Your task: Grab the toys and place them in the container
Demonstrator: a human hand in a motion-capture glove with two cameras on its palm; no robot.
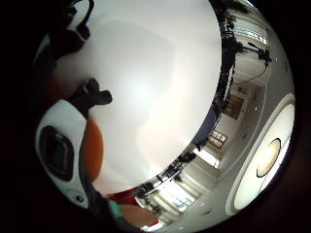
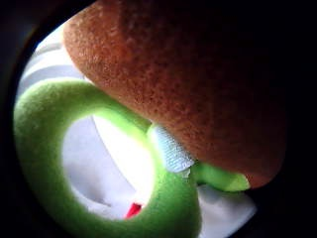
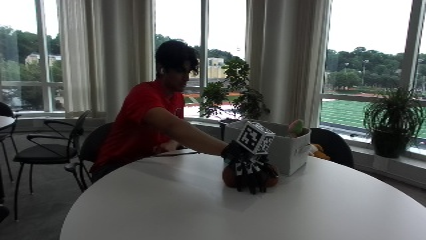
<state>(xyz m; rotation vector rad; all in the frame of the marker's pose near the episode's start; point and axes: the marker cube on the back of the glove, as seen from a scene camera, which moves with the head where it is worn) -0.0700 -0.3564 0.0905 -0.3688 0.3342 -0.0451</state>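
In the outside view my gloved right hand [image 3: 249, 172] reaches across the round white table [image 3: 200, 210] and lies over an orange-brown plush toy [image 3: 228, 178], fingers curled down around it. The toy sits on the tabletop right beside the white box container [image 3: 287, 148]. A green and pink toy [image 3: 296, 128] sticks out of the container's top. The thumb side palm view is filled by the orange-brown plush [image 2: 188, 84] with a bright green plush loop [image 2: 39, 124] attached, close against the palm. The little finger side view shows an orange edge of the toy [image 1: 95, 150] over white table [image 1: 146, 73].
An orange object [image 3: 320, 151] lies just past the container's far side. Dark chairs [image 3: 46, 150] stand left of the table and another chair [image 3: 335, 143] behind the container. Potted plants [image 3: 391, 120] line the window sill. The person's bare hand rests near the table's far edge.
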